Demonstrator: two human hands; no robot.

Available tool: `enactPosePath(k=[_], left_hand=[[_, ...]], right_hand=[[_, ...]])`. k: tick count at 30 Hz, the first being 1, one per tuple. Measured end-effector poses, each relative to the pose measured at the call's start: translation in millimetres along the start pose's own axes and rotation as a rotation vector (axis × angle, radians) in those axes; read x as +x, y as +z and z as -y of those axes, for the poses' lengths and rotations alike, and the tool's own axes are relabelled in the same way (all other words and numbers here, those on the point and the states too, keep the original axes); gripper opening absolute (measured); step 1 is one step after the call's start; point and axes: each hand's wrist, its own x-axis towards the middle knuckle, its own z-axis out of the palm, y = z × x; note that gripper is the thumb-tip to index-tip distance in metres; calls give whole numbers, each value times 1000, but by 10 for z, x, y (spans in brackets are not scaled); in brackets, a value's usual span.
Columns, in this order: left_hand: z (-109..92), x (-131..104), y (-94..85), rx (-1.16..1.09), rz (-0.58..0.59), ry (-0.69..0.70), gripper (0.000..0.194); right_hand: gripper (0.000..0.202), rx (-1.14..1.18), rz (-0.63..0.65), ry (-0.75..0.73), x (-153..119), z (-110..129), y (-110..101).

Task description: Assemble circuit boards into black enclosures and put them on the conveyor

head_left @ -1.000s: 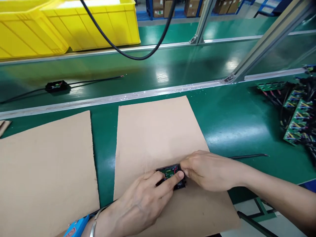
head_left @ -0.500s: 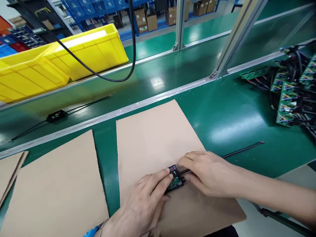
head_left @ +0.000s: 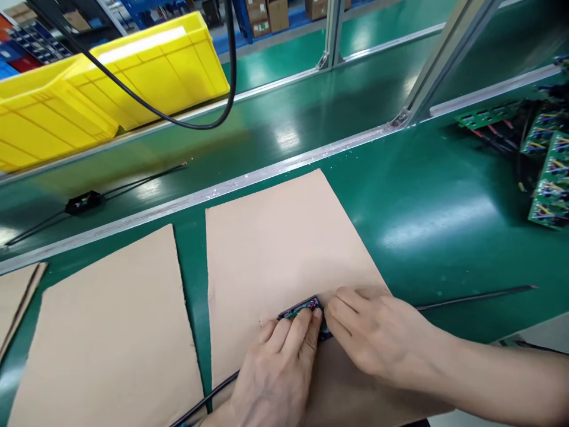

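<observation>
Green worktop [head_left: 427,231], cardboard sheet [head_left: 275,249]; my left hand [head_left: 280,365] presses cased circuit board [head_left: 314,303], right hand [head_left: 371,329] curls over sheet's right edge, grasps unclear.

Case [head_left: 297,308] on middle cardboard [head_left: 275,249], circuit boards [head_left: 552,184] far right, bins [head_left: 164,74] behind at left

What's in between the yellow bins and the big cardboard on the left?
In the head view, a little black case with dark wires lies there on green surface, plus a metal strip nearer the cardboard.
</observation>
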Motion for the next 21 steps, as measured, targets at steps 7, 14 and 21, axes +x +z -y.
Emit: enactPosePath(k=[7, 14, 21], left_hand=[[-10, 46, -118, -115, 74, -61, 59], [219, -142, -140, -356, -59, -194, 65], [262, -273, -72, -422, -67, -296, 58]], right_hand=[[24, 137, -29, -28, -12, -173, 80], [22, 188, -108, 103, -178, -291, 68], [27, 126, -44, 94, -334, -381, 123]])
